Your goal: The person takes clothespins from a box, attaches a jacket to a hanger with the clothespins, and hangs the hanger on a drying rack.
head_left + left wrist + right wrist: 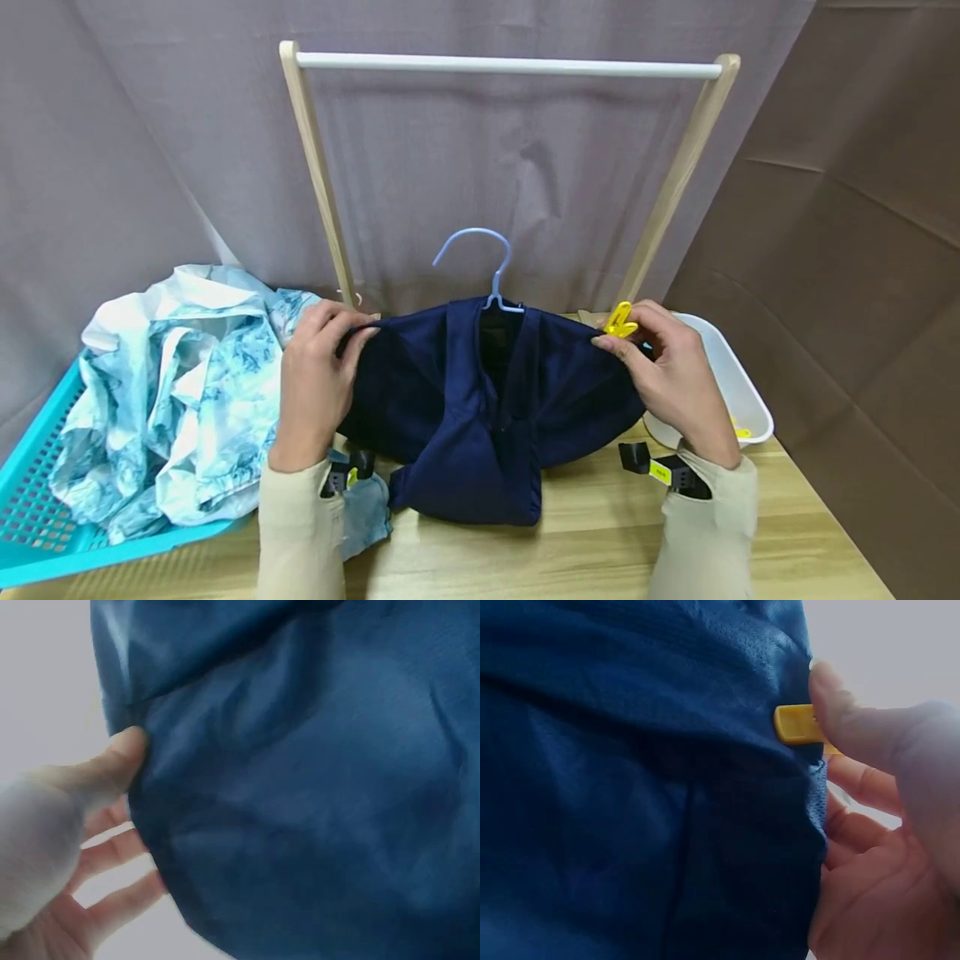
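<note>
A navy blue garment is spread over the wooden table, with a light blue hanger inside it and the hook standing out at the top. My left hand pinches its upper left edge between thumb and fingers; the left wrist view shows the thumb on the front of the cloth. At the upper right edge, my right hand pinches the cloth. Beside that thumb a yellow clothespin sits on the edge, its tip lying over the fabric in the right wrist view.
Behind the garment stands a rack with wooden posts and a white bar. A turquoise basket at left holds blue-and-white clothing. A white tub is at right. Light blue cloth lies near my left wrist.
</note>
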`<state>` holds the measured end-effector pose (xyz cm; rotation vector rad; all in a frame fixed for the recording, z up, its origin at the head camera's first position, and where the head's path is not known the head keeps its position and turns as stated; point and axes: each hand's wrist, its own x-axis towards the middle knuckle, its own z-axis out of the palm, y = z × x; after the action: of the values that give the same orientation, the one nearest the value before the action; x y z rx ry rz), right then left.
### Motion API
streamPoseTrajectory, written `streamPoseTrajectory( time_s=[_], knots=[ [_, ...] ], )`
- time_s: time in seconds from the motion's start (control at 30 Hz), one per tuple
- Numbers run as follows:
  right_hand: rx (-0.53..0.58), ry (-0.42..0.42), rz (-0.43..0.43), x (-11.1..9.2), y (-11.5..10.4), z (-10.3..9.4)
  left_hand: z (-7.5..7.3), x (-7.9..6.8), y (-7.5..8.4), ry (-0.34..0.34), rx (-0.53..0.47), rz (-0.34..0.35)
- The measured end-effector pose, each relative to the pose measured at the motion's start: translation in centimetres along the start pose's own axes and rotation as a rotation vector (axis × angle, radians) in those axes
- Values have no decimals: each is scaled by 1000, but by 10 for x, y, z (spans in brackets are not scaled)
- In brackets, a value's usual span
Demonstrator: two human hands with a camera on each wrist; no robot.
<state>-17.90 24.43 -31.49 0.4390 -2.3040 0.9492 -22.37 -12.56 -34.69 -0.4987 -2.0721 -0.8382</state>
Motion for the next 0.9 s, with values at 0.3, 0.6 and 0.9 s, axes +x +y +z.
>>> streamPoseTrajectory(
  time_s=[0.3, 0.6, 0.9],
  knots=[
    [44, 37, 59, 0, 13, -3, -5, -4, -7, -15, 77, -83],
    [-182, -82, 346, -14, 87, -33, -8, -3, -12, 90, 135, -51],
    [-378, -377, 493, -43, 190, -33, -10, -1, -11, 139, 143, -41]
  ],
)
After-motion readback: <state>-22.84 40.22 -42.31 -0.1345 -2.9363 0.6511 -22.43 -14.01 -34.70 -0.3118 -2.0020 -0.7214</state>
